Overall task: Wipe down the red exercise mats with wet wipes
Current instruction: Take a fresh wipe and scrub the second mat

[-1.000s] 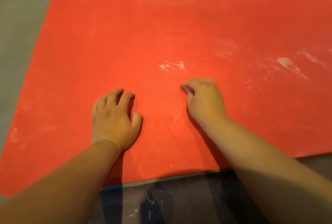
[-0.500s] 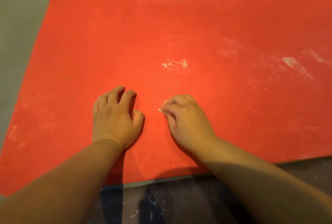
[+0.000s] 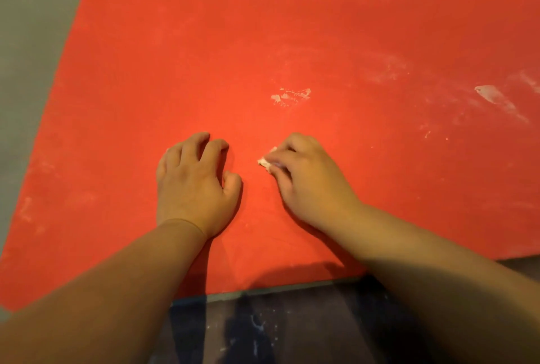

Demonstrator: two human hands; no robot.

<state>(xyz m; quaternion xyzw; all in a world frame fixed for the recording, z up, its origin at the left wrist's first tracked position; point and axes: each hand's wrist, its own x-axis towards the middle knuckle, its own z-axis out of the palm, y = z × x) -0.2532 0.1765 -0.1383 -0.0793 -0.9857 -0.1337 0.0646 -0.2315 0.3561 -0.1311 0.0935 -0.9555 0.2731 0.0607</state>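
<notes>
Red exercise mat (image 3: 292,42) lies flat on the grey floor (image 3: 29,27). Close to its near edge, the right hand (image 3: 306,182) pinches a small wadded white wipe (image 3: 264,161) in curled fingers and presses it to the mat. Just beside it the left hand (image 3: 193,185) rests on the mat, fingers loosely bent, holding nothing. White smears (image 3: 290,96) mark the mat's middle, and a longer streak (image 3: 493,97) lies toward its right edge.

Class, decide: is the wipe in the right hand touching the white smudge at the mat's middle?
Apart. The head view shows bare red mat between the wipe, pinched in the right hand, and the white smudge.
</notes>
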